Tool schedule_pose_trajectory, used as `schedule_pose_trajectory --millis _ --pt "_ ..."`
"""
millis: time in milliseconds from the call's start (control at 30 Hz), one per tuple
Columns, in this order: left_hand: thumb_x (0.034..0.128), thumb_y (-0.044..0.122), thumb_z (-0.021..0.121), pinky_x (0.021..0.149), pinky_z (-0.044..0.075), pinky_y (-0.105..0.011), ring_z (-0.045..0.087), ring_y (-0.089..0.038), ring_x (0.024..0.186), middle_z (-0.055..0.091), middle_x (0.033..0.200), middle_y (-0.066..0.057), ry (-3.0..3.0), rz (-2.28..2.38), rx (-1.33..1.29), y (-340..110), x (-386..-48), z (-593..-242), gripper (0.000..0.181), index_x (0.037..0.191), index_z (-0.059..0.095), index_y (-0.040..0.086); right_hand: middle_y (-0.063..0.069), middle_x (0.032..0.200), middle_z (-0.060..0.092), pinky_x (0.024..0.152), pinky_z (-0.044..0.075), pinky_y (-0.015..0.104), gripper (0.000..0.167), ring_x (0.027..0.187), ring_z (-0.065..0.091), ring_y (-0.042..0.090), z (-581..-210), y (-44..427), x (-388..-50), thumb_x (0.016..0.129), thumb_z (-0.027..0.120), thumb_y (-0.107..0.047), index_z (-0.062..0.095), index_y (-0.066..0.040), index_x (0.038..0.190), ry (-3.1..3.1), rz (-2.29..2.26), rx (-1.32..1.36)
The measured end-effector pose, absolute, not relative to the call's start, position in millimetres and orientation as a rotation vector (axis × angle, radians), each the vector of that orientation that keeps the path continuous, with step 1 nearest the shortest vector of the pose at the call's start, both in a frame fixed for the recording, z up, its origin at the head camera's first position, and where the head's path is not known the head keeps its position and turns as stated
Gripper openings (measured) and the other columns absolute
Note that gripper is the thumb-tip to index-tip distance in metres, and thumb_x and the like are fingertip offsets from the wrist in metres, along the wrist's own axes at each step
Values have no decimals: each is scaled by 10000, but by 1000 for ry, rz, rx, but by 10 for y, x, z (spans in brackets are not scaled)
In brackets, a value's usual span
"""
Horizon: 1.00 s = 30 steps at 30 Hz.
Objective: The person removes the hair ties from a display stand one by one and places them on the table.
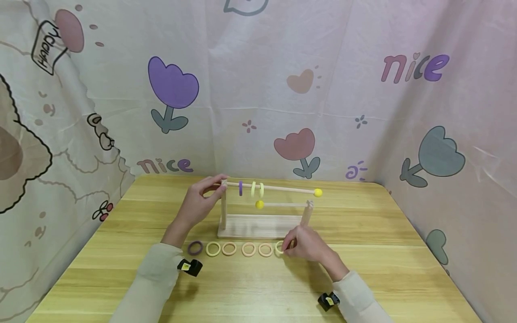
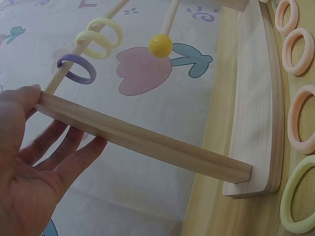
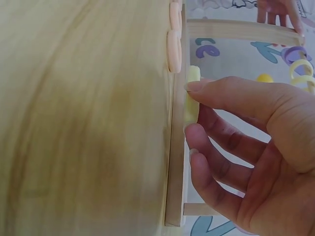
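In the head view, a printed cloth (image 1: pixel 242 58) is hanging behind the table (image 1: pixel 250 287), showing "nice" in coloured letters (image 1: pixel 415 68) at upper right and again in smaller lettering (image 1: pixel 165 166) lower left; a tilted sign (image 1: pixel 47 47) is bearing words too distorted to read. Black wrist devices (image 1: pixel 196 268) are carrying yellow labels too small to read. The left hand (image 1: pixel 198 202) is gripping the left post top of a wooden stand (image 1: pixel 258 225), while the right hand (image 1: pixel 308 244) is pinching a pale-yellow ring (image 1: pixel 276 248) near the base's right front, partly hiding both. Five other rings (image 1: pixel 229 249) are lying in a row leftward. In the left wrist view, the thumb is resting atop the post, fingers curling below; a purple ring (image 2: pixel 77 70) and two yellow rings (image 2: pixel 93 45) are hanging on that rod. In the right wrist view, thumb and fingertips are closing on the pale-yellow ring, seen edge-on; partial purple lettering (image 3: pixel 206 50) is showing behind.
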State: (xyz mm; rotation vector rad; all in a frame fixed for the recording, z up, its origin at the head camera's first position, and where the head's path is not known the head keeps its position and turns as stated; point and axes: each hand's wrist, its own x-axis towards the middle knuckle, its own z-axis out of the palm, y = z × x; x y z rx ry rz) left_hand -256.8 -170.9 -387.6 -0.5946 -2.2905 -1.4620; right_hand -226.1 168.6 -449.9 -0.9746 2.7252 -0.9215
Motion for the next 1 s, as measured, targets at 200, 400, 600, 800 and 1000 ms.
schedule_pose_trajectory --millis 200,400,600,800,1000 --pt "1022 168 656 934 543 -99 661 -45 1070 714 1269 -98 -2282 -1464 -603 -1710 -2566 -3880 322 1325 691 65 -9 821 793 630 538 164 147 685 612 -35 -4522 1666 -2258 789 823 4 812 -142 781 2730 -908 -956" --pt "1022 172 656 936 543 -99 655 -24 1065 716 1265 -95 -2284 -1465 -598 -1710 -2566 -3883 317 1323 695 77 -33 799 789 631 528 165 150 685 604 -36 -4535 1656 -2266 785 828 2 812 -146 769 2748 -884 -963" --pt "1023 172 656 941 543 -101 643 15 1060 713 1267 -104 -2283 -1474 -599 -1707 -2564 -3872 313 1327 698 110 -30 803 791 631 519 174 153 695 608 -28 -4526 1649 -2266 779 834 4 814 -147 774 2759 -857 -972" --pt "1025 178 654 944 535 -92 643 4 1067 710 1274 -135 -2298 -1468 -592 -1711 -2563 -3868 314 1329 696 110 -30 806 793 632 525 167 146 697 614 -32 -4536 1639 -2266 782 842 -1 815 -145 777 2763 -855 -960" --pt "1027 177 651 943 537 -95 644 3 1068 706 1281 -144 -2299 -1471 -592 -1713 -2561 -3864 316 1330 694 103 -25 809 794 625 526 171 152 692 615 -30 -4545 1641 -2261 784 840 1 817 -149 774 2760 -870 -946"
